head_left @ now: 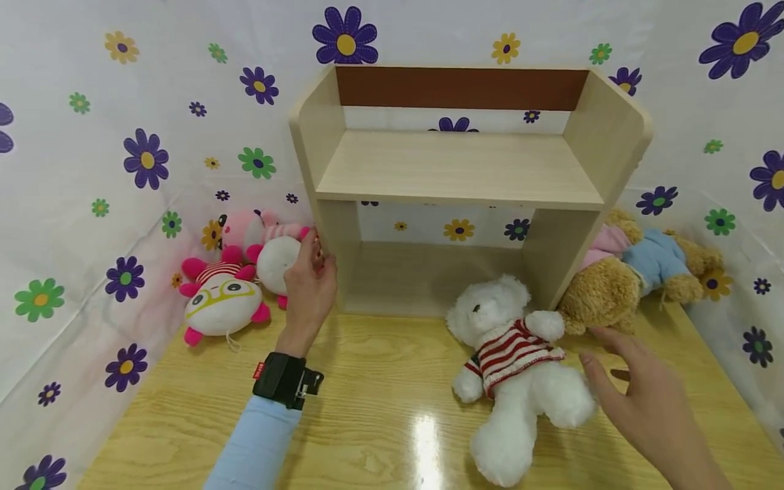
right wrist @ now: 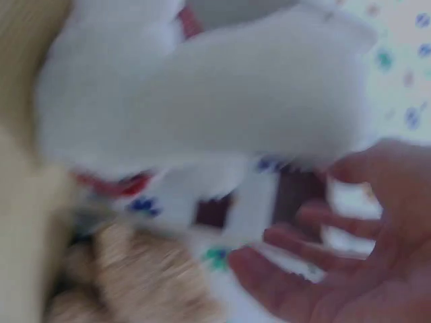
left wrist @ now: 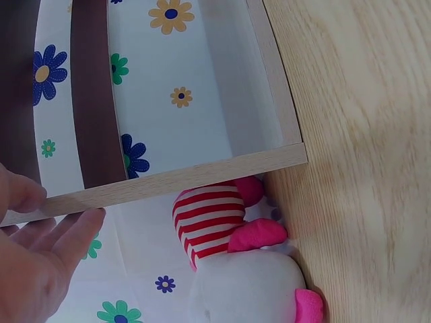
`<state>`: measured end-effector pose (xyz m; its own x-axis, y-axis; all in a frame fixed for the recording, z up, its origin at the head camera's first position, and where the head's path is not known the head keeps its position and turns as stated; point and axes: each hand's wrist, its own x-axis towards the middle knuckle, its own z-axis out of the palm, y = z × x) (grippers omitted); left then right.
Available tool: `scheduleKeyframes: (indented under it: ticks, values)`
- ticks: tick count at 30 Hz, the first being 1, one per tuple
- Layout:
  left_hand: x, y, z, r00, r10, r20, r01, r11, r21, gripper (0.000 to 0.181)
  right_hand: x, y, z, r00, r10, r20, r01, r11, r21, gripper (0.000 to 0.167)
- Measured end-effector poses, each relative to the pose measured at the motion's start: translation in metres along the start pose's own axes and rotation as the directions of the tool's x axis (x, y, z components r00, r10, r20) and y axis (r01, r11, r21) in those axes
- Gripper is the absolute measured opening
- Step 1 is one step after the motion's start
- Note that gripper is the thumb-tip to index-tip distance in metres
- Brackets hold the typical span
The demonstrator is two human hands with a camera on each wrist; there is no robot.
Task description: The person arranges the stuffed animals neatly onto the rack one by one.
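Clearly, in the head view one white bear in a striped top lies on the tabletop before the right half of the one shelf. Its long axis runs outward from the shelf, head at the lower front edge, feet toward the person. The right hand, wide and holding nothing, is beside the bear's leg, so the bear lies to its left; this hand is far nearer than the left hand, which grips the shelf's left side. Left of the shelf are three plush toys: one pink toy and two white-headed toys. Right of it lie two brown bears, one in blue, one in pink.

In the left wrist view, the left hand is narrowed round the shelf's side, thumb inside, fingers outside; one white-headed toy lies just beyond that side.

In the right wrist view, badly blurred, the right hand's fingers spread beside the white bear; whether they touch, I cannot tell.
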<state>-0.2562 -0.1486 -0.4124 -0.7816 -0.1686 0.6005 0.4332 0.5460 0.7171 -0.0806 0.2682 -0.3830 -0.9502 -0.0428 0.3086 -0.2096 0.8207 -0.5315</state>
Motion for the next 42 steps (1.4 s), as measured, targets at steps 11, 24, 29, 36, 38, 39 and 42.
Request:
scheduleKeyframes:
  ticks: [11, 24, 29, 36, 38, 39, 42]
  values:
    - [0.0, 0.002, -0.002, 0.998, -0.061, 0.016, 0.061, 0.998, -0.019, 0.051, -0.019, -0.038, 0.041, 0.932, -0.2, 0.303, 0.322, 0.84, -0.436, 0.07]
    - [0.003, 0.0, 0.001, 1.0, -0.018, 0.007, 0.018, 1.0, -0.017, 0.047, -0.01, 0.006, 0.031, 0.817, 0.156, 0.556, 0.125, 0.892, -0.434, 0.052]
    - [0.005, 0.001, 0.0, 1.0, -0.026, 0.006, 0.026, 1.0, -0.006, 0.047, -0.009, 0.025, 0.032, 0.923, 0.031, 0.384, 0.113, 0.931, -0.346, 0.042]
    - [0.006, 0.002, 0.001, 1.0, -0.024, 0.01, 0.024, 1.0, -0.012, 0.047, -0.011, 0.042, 0.046, 0.99, -0.095, 0.107, 0.121, 0.955, -0.272, 0.092]
    - [0.007, 0.002, 0.001, 1.0, -0.03, 0.005, 0.03, 1.0, -0.008, 0.047, -0.011, 0.043, 0.048, 0.991, -0.105, 0.079, 0.122, 0.955, -0.269, 0.106]
    - [0.007, 0.001, 0.001, 0.999, -0.032, 0.004, 0.032, 0.999, -0.006, 0.047, -0.011, 0.043, 0.049, 0.992, -0.095, 0.084, 0.114, 0.955, -0.273, 0.113]
    - [0.008, 0.001, 0.001, 0.999, -0.045, 0.01, 0.045, 0.999, -0.008, 0.047, -0.009, 0.043, 0.048, 0.989, -0.044, 0.141, 0.083, 0.955, -0.286, 0.116]
